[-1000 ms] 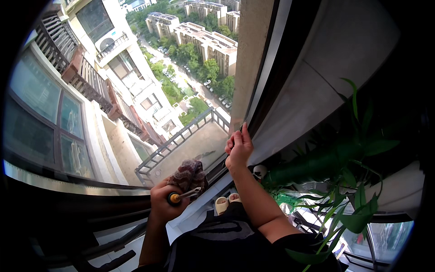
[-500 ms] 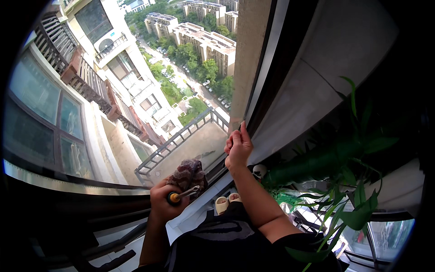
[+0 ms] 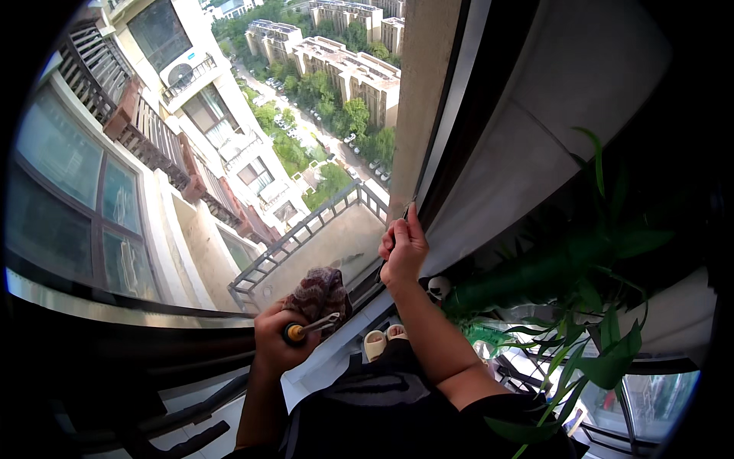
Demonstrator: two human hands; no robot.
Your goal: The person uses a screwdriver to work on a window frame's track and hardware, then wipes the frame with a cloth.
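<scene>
My left hand [image 3: 277, 338] is closed around a tool with a yellow-and-black handle [image 3: 293, 333]. A short metal shank [image 3: 319, 323] with a looped or forked end sticks out of it toward the right. The same hand holds a bunched brown-and-grey patterned cloth [image 3: 319, 292]. Farther up, my right hand [image 3: 404, 251] is closed, thumb pointing away, around a thin dark tool. Its narrow tip [image 3: 414, 202] reaches the edge of the window frame [image 3: 433, 164], and the fingers hide most of it. I cannot tell its exact kind.
Beyond the window lies a ledge with a dark metal railing [image 3: 306, 232], high above a street and buildings. A leafy green plant [image 3: 612, 359] crowds my right side. My feet in cream slippers [image 3: 375, 344] stand below. A white wall panel [image 3: 550, 99] rises right of the frame.
Both hands keep their holds and stay nearly in place. At the right fingertips, the thin tip of the tool shows more clearly against the frame than before.
</scene>
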